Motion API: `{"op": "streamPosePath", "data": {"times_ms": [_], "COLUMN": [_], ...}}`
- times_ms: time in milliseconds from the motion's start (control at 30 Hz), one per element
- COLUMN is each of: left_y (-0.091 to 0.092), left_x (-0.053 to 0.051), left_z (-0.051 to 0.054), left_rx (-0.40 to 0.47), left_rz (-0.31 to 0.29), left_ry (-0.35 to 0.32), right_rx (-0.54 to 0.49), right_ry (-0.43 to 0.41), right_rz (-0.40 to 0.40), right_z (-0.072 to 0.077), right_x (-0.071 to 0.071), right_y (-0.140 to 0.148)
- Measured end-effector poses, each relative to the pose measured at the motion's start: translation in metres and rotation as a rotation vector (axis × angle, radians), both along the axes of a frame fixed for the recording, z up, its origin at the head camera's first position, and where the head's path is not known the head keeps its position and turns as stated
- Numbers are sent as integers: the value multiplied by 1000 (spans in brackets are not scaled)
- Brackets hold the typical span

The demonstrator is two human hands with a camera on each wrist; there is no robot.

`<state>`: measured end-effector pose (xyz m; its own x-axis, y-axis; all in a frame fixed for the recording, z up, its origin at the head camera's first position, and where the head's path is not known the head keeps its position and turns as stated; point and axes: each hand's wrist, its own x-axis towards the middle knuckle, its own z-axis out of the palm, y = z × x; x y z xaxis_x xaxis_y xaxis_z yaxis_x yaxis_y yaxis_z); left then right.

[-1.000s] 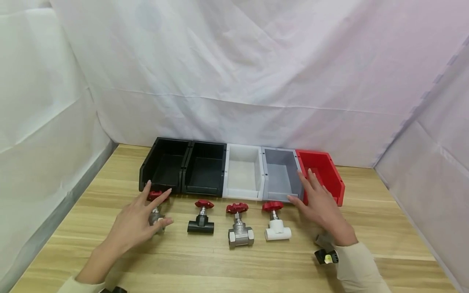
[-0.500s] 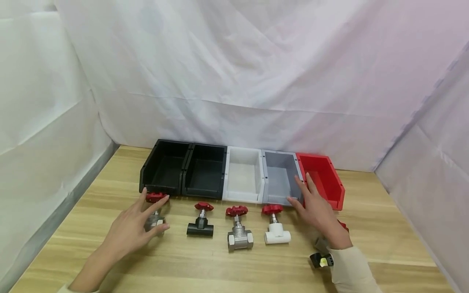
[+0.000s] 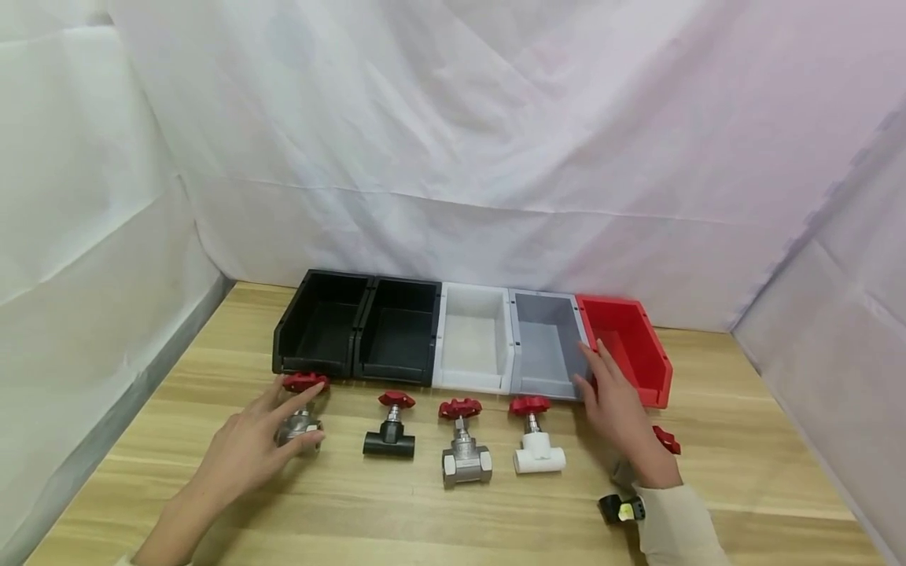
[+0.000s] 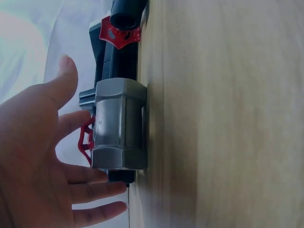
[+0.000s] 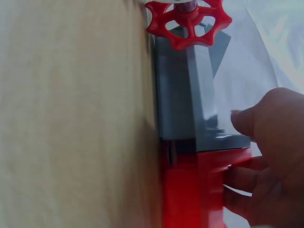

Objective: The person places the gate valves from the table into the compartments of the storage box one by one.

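Note:
The left hand (image 3: 244, 448) has its fingers spread over the leftmost metal valve (image 3: 299, 425) with a red handwheel; in the left wrist view that hand (image 4: 42, 147) is beside the valve body (image 4: 118, 123), gripping nothing. Fingers extended, the right hand (image 3: 619, 405) is at the front corner where the grey bin (image 3: 545, 388) meets the red bin (image 3: 654, 393). In the right wrist view the right hand (image 5: 275, 161) is close beside the red bin (image 5: 183, 194); whether it touches the bin I cannot tell. Its thumb is apart from the fingers.
Two black bins (image 3: 392, 371) and a white bin (image 3: 470, 380) continue the row. In front stand a black valve (image 3: 389, 442), a metal valve (image 3: 465, 464) and a white valve (image 3: 539, 458). Another red handwheel (image 3: 667, 440) and a black fitting (image 3: 616, 509) lie by the right wrist.
The right hand's fingers have drawn closer together, and the hand has moved slightly down and right. The left hand has shifted slightly down, still over the leftmost valve. The valves and bins keep their arrangement.

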<state>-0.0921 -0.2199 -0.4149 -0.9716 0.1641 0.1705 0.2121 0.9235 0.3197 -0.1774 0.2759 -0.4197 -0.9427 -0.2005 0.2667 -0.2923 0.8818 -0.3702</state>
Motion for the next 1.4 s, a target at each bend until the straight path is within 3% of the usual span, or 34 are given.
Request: {"op": "streamPosePath", "data": {"times_ms": [233, 500, 633, 767, 900, 1400], "left_y": [-3, -3, -3, -4, -3, -2], "left_x": [2, 4, 5, 7, 7, 5], "left_z": [-3, -2, -2, -3, -4, -3], "left_rx": [39, 37, 34, 34, 51, 66], "left_rz": [-3, 16, -3, -30, -39, -85], "left_ry": [0, -61, -41, -19, -39, -65], "right_rx": [-28, -52, -69, -95, -135, -267], "right_ry": [59, 78, 85, 58, 18, 44], "right_rz": [-7, -3, -13, -52, -106, -240], "right_z": [-6, -8, -8, -8, -9, -16], "right_x": [1, -2, -1, 1, 2, 3], "right_y": [4, 5, 3, -1, -8, -27]}}
